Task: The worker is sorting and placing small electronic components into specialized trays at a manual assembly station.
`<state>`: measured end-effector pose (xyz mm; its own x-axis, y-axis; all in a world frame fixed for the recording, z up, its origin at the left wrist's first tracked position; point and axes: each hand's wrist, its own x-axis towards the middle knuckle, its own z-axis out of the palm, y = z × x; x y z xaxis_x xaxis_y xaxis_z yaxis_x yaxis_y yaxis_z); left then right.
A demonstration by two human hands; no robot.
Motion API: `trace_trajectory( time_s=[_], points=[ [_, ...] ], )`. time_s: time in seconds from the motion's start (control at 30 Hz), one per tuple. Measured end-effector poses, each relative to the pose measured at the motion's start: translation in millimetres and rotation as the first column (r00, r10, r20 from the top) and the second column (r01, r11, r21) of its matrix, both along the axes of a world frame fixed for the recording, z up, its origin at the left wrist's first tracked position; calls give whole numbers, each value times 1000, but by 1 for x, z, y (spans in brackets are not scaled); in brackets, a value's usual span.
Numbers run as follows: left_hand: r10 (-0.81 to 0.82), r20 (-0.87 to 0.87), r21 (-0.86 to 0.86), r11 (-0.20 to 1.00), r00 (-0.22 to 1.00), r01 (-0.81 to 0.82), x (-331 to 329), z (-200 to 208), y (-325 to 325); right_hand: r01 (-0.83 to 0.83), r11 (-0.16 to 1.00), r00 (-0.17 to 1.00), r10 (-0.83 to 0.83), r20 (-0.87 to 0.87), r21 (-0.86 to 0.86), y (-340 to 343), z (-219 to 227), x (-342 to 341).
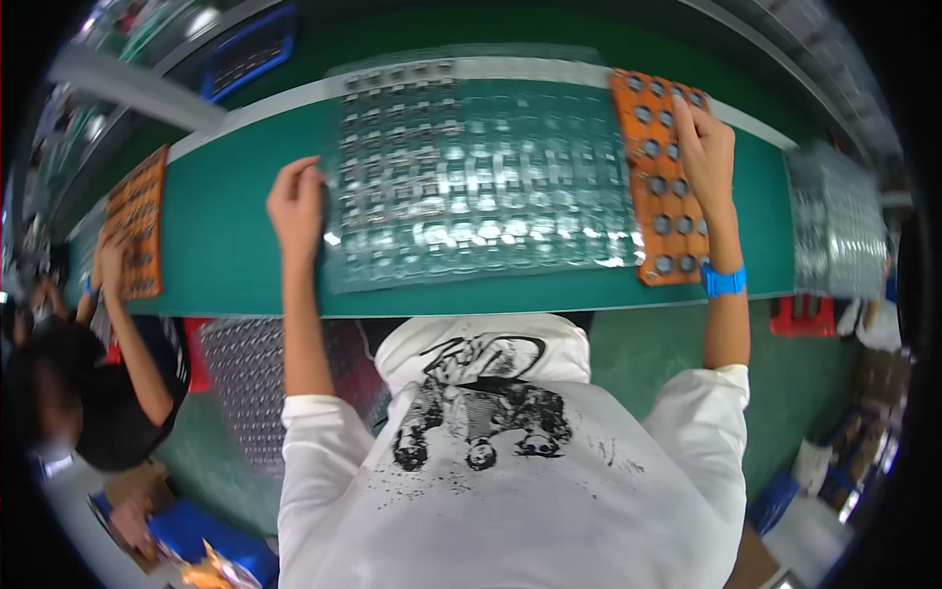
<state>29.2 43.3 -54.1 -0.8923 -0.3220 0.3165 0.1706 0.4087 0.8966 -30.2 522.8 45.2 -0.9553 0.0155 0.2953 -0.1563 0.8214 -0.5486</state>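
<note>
A wide clear plastic tray (491, 187) with rows of pockets lies on the green table in front of me. Small dark and metallic parts fill the pockets of its left columns. My left hand (296, 201) is closed beside the tray's left edge, thumb against curled fingers; anything in them is hidden. On the tray's right lies an orange board (659, 240) with rows of round grey pieces in its holes. Over the upper right of this board is my right hand (708, 152), fingers pinched together and pointing at the holes. What they hold, if anything, is too small to make out.
At far left, a co-worker's hands (113, 257) touch another orange board (145, 226). Stacked clear trays (837, 226) stand at the table's right end. Beyond the table is a blue bin (250, 54). More filled trays (250, 393) sit below the front edge, near a red stool (800, 316).
</note>
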Motion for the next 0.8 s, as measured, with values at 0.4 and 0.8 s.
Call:
trace_trajectory(
  time_s=[0.4,0.8],
  points=[
    [-63,54,189,981,997,52,3,11,14,-579,729,788,616,20,365,-194,-33,-35],
    [-23,57,182,983,998,12,8,9,7,-582,797,760,604,-239,161,-83,3,-63]
  ],
)
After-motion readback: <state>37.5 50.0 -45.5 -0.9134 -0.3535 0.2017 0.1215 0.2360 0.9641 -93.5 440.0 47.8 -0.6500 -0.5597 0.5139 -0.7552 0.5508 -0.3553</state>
